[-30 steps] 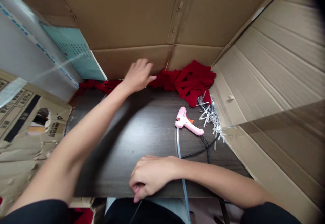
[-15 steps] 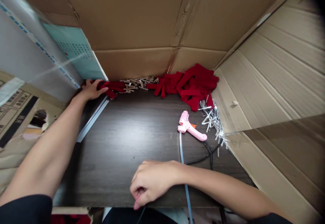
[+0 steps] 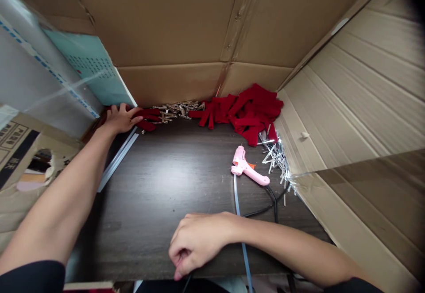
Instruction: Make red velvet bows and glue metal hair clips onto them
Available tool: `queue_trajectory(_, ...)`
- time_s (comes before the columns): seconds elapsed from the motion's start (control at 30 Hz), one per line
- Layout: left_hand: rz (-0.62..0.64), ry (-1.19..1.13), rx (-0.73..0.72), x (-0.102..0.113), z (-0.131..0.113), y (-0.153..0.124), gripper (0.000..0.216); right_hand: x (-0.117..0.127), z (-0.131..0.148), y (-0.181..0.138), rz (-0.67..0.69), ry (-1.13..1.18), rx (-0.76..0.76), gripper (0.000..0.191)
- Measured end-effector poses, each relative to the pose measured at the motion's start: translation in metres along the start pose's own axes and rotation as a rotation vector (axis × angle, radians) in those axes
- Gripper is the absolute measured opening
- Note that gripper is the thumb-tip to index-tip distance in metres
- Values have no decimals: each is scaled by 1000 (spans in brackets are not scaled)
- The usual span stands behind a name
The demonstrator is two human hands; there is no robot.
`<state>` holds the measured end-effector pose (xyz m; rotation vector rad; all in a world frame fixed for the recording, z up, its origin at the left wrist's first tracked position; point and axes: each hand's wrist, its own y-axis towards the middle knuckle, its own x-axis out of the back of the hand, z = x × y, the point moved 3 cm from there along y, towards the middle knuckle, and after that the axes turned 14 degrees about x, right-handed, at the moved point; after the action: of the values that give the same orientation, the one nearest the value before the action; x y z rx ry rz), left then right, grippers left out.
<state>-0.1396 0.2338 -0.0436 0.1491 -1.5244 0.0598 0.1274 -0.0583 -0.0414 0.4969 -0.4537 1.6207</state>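
At the far left of the dark table, my left hand (image 3: pixel 120 119) lies over a small pile of red fabric strips (image 3: pixel 146 124), its fingers apart. Part of that pile is hidden under the palm. My right hand (image 3: pixel 194 242) is closed and rests near the front edge, knuckles up. Whatever its fingertips pinch, if anything, is hidden; a thin dark cord shows just below them. To its right, a pink glue gun (image 3: pixel 247 167) lies on its side with a long clear glue stick (image 3: pixel 237 195) sticking out of its back.
Metal hair clips (image 3: pixel 181 109) lie along the back wall beside a larger heap of red strips (image 3: pixel 254 109). Silvery twist-like strips (image 3: pixel 279 158) are scattered at the right. Spare glue sticks (image 3: pixel 117 160) lie by my left forearm. Cardboard walls (image 3: pixel 166 23) enclose the table; a black cable (image 3: pixel 275 204) trails from the glue gun.
My left hand shifts slightly over the red strips, its fingers spreading a little more. The view tilts slightly. My right hand and the glue gun stay put.
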Motion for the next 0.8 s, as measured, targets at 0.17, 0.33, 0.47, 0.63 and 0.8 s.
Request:
queue_trajectory(0.17,-66,17,-34,-1,-2,9,63,-2,0,0,-17,-20,13,26)
queue_trajectory(0.33,-58,14,19,12,-6,-10,58,-5,-1,1,-26,-60,16,27)
queue_trajectory(0.47,-170,-43,110,43,-4,-24,59,-4,-1,2,-28,-95,21,28)
queue_trajectory(0.63,-376,-240,82,101,-63,-30,61,1,0,3,-4,-64,7,26)
queue_trajectory(0.8,-171,-631,18,114,-206,-58,68,1,0,1,-31,-36,1,26)
